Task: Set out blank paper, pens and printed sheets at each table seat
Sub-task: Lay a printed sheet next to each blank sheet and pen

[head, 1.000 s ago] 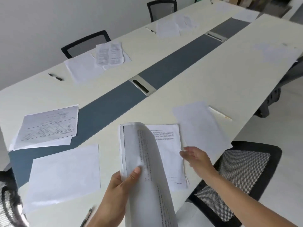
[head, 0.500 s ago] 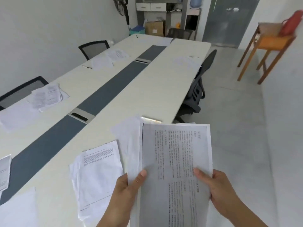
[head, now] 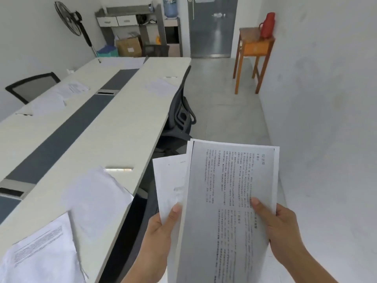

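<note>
Both hands hold a stack of printed sheets (head: 230, 201) in the air, off the worktop's (head: 114, 127) edge: left hand (head: 161, 240) and right hand (head: 279, 231) grip its sides, thumbs on top, fingers curled beneath

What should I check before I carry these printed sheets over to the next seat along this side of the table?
1. Left hand and right hand both grip the printed stack: ok.
2. Near seat has near blank paper, near pen and near printed sheet: ok.
3. Next seat has far blank paper and far pen: ok.
4. Next seat has a printed sheet: not ok, none visible.
5. Floor past the black chair looks passable: ok.
6. Top sheet loosened from the stack: cannot tell.
</note>
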Action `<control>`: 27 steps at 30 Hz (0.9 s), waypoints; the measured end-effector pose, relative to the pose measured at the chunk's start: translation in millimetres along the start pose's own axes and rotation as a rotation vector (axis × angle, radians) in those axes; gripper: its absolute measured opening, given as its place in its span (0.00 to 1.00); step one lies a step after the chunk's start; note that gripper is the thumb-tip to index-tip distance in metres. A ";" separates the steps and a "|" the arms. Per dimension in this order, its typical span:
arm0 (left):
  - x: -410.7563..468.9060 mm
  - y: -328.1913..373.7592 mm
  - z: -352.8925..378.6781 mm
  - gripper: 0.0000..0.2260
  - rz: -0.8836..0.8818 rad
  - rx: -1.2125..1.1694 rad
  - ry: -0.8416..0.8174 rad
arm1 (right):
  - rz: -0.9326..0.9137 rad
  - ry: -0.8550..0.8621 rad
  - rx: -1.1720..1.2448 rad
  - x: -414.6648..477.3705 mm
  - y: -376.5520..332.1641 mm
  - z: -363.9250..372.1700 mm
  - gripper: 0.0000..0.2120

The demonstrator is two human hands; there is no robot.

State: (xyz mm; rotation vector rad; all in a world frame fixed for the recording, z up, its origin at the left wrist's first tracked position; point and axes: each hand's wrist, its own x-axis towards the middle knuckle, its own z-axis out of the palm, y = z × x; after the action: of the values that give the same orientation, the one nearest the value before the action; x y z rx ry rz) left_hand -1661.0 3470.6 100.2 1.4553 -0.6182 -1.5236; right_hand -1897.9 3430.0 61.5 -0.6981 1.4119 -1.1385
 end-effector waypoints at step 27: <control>372.9 185.6 115.1 0.16 0.019 -0.022 -0.090 | 0.039 0.055 0.005 357.3 -146.9 76.9 0.17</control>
State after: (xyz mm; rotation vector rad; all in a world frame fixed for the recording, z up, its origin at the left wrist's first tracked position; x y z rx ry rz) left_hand -1680.2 3038.9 91.2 1.3661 -0.6652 -1.5833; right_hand -1918.8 3036.8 64.8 -0.6374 1.4628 -1.1381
